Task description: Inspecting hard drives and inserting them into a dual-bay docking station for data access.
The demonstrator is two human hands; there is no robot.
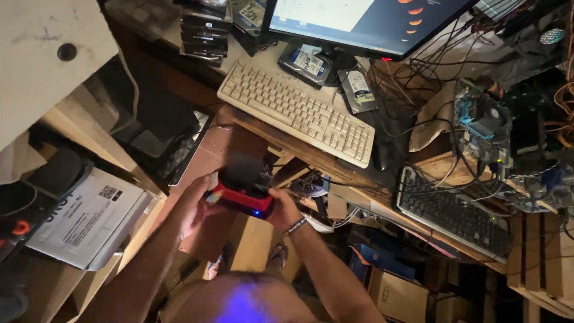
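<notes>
A cluttered wooden desk (311, 157) carries a cream plastic keyboard (297, 111). Below its edge, both hands, left hand (194, 206) and right hand (283, 209), clasp a small red-and-black boxy device (242, 190); supporting both ends keeps it level.

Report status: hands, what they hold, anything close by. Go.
Both hands closed on red and black device, left hand at one end, right hand at the other. Held above floor clutter. White keyboard on desk edge just beyond; no contact.
</notes>
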